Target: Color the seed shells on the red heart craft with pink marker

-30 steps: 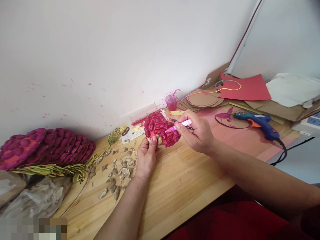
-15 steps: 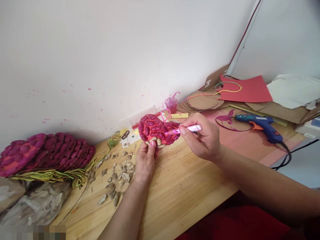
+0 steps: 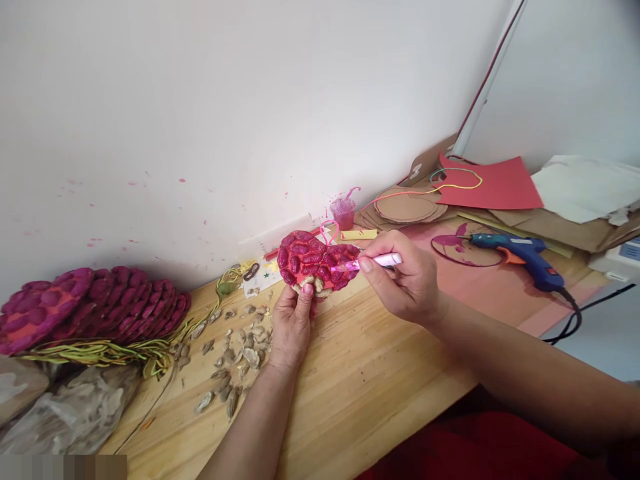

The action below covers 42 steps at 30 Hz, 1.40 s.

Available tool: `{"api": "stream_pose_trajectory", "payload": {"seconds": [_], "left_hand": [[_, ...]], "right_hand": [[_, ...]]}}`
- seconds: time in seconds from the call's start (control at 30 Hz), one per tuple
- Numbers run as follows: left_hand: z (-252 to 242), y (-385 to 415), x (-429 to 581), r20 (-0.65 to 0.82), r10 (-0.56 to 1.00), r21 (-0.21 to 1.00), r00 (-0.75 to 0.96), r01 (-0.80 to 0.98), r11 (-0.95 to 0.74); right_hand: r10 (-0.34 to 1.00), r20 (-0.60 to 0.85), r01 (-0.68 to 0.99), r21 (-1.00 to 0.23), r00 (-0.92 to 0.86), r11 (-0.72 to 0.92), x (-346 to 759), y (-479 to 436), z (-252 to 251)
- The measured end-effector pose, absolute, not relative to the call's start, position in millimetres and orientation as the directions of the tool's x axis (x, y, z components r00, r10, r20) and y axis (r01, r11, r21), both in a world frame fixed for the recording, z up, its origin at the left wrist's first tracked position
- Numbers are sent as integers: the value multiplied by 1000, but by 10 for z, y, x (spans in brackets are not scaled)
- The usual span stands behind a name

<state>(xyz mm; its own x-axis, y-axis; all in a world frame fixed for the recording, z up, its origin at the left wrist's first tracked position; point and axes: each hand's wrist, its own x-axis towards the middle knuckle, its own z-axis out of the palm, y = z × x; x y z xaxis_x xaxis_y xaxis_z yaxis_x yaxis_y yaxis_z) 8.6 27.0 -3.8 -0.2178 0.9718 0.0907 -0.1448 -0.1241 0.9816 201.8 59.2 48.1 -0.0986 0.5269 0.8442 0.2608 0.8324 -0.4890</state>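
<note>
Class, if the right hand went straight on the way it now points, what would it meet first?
Most likely the rounded red piece bearing magenta-painted peanut shells, held by the left hand. The white pink-tipped tool in the right hand seems to touch it, though depth is unclear.

Peanut shells on table, left of plaque; glue gun right; cup behind.

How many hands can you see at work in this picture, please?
2: the left hand holds the lower edge of the red peanut-covered piece, and the right hand holds the white-handled tool against its face. No others show.
</note>
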Motion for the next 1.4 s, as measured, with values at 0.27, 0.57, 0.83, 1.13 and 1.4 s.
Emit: {"api": "stream_pose_trajectory", "payload": {"seconds": [0.27, 0.57, 0.83, 1.13, 1.4], "left_hand": [[-48, 276, 84, 49, 972, 984, -230, -153, -86], [-81, 275, 63, -2, 975, 990, -223, -140, -30], [-94, 298, 72, -44, 967, 981, -250, -194, -5], [-125, 337, 66, -50, 965, 983, -258, -185, 2], [-147, 363, 70, -22, 959, 975, -284, -220, -43]], "right_hand": [[526, 845, 264, -489, -95, 832, 2030, 613, 485], [640, 765, 150, -627, -64, 764, 2032, 641, 423], [787, 617, 49, -787, 22, 616, 2041, 745, 314], [854, 487, 53, -873, 183, 486, 2187, 1287, 688], [929, 370, 866, -461, -12, 195, 2063, 2115, 1154]]}}
